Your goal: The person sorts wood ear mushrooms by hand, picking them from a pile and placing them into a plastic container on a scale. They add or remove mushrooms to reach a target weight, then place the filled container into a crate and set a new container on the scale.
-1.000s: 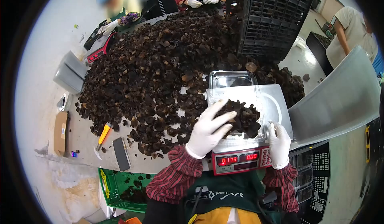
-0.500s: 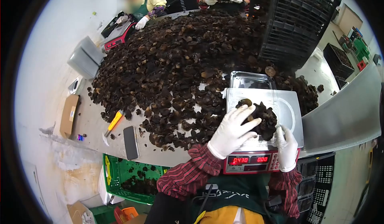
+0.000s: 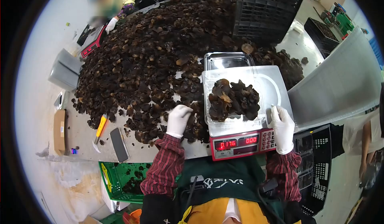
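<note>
A clear plastic tray (image 3: 230,127) holding a heap of dark wood ear mushrooms (image 3: 234,100) rests on the silver platform of a red digital scale (image 3: 240,147). The left display reads 0.176, the right one 0.00. My left hand (image 3: 179,120), in a white glove, is closed at the near edge of the big mushroom pile (image 3: 148,60), left of the scale; its fingertips are hidden. Beside the tray's right edge, my gloved right hand (image 3: 283,128) is over the platform, fingers loosely bent and partly apart, with nothing visible in them.
Black crates (image 3: 268,16) stand behind the scale. Clear plastic sheets (image 3: 340,84) lie at right. A yellow knife (image 3: 101,128) and a phone (image 3: 119,144) are at left, above a green basket (image 3: 120,184). A co-worker (image 3: 108,8) works at another scale (image 3: 93,42).
My left hand has left the mushrooms in the tray and moved left to the pile. The display fell from 0.430 to 0.176. My right hand stays by the tray. The view has shifted.
</note>
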`<control>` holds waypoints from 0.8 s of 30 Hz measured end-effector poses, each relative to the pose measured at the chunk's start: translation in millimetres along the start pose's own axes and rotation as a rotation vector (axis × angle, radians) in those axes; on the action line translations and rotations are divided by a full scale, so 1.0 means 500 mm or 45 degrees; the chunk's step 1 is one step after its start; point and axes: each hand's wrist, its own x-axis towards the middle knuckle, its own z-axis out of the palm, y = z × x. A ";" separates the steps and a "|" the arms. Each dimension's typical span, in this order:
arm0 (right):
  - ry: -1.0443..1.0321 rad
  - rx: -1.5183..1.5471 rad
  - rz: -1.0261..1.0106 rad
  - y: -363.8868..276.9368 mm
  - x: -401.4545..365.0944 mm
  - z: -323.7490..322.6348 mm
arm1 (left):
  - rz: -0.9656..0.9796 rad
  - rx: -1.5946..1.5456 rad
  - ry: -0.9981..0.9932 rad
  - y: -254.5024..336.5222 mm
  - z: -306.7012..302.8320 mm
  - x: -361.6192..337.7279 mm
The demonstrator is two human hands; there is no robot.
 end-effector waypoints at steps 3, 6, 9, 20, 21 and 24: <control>-0.014 0.105 0.049 -0.016 -0.003 -0.007 | -0.016 -0.088 0.121 0.003 -0.031 0.009; 0.045 0.045 0.057 -0.018 -0.004 -0.006 | -0.044 -0.284 0.277 0.072 -0.077 0.028; 0.004 0.124 0.071 -0.010 -0.005 -0.001 | 0.132 -0.386 0.360 0.205 -0.109 0.053; -0.011 -0.350 -0.248 0.012 -0.012 0.010 | 0.901 -0.127 -0.118 0.351 -0.003 0.128; -0.048 -0.487 -0.152 -0.006 -0.015 0.007 | 0.855 -0.166 0.027 0.346 -0.010 0.136; -0.153 -0.373 -0.075 -0.010 -0.011 0.020 | 0.286 -0.053 0.219 0.305 -0.023 0.185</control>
